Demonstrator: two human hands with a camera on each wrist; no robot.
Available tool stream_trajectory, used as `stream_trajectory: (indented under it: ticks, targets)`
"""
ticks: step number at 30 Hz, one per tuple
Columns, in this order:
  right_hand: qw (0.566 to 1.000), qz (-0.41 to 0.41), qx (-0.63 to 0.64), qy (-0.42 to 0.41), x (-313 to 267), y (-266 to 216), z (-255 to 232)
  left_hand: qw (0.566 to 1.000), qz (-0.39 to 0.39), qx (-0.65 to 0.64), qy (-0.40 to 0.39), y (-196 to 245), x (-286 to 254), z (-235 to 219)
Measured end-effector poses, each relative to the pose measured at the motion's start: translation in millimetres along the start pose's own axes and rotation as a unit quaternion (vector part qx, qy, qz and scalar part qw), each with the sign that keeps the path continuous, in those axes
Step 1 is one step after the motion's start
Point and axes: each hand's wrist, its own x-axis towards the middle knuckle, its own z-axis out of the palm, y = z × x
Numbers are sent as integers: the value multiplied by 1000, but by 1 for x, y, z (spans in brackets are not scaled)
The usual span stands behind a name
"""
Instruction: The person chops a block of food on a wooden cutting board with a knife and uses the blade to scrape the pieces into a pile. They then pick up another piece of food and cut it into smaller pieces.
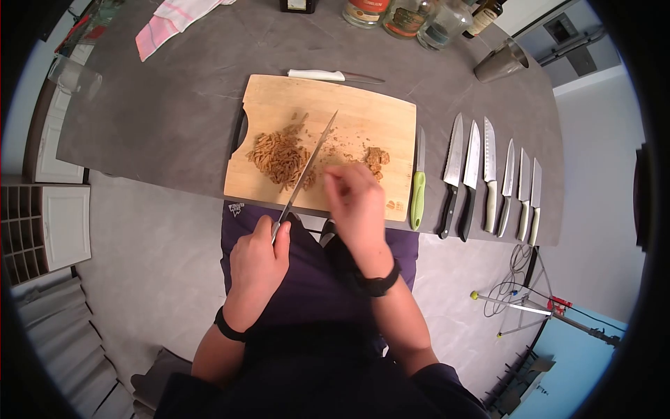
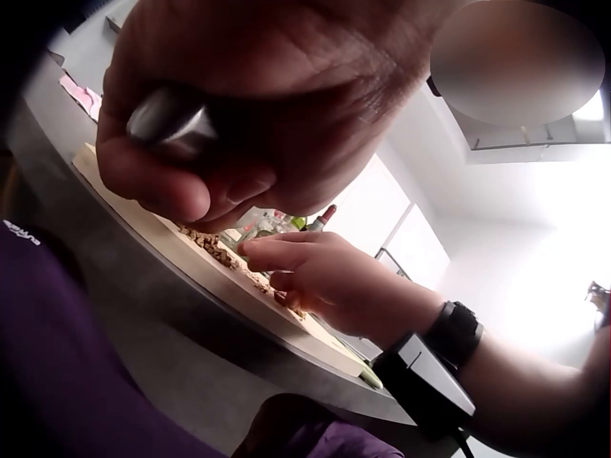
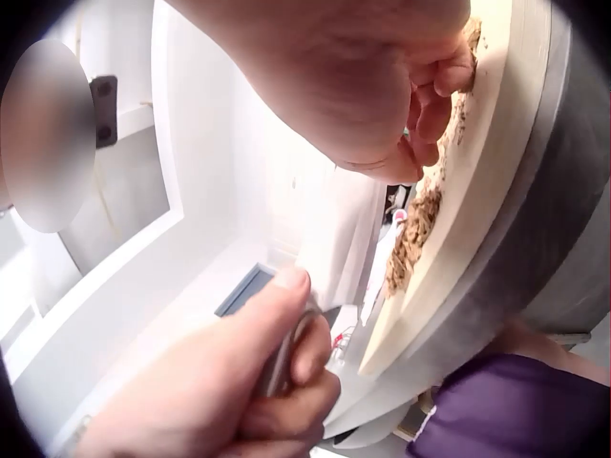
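A long knife (image 1: pixel 307 165) points up and away over the wooden cutting board (image 1: pixel 262 87), its handle gripped by my left hand (image 1: pixel 258 269). The left wrist view shows the end of the handle (image 2: pixel 172 124) inside the fingers of that hand (image 2: pixel 258 86). Beside the blade, my right hand (image 1: pixel 359 209) hovers over the board's near edge, fingers loosely bent and nothing visible between them; it also shows in the right wrist view (image 3: pixel 353 86). Chopped brown pieces (image 1: pixel 279 159) are heaped left of the blade. A smaller cluster (image 1: pixel 375 162) lies at the right, with crumbs between.
A white-handled knife (image 1: pixel 317 75) lies behind the board and a green-handled one (image 1: pixel 418 199) at its right. Several more knives (image 1: pixel 471 174) are lined up farther right. Bottles (image 1: pixel 405 17), a metal cup (image 1: pixel 501 61) and a pink-striped towel (image 1: pixel 178 17) are at the back.
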Motion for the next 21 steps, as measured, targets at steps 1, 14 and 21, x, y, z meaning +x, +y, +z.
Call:
stream_trajectory:
  ticks: [1,14,21]
  targets:
    - [1000,8,-11,9,0,5,-11,1000,-3,-10,0,-1,-1,-1]
    - [990,6,-143,-17,-6,15,-52,999,24,-44,-7,-11,0,-1]
    - [988,-15,-150,-15,2,21,-50,999,16,-40,-10,-16,-4,-3]
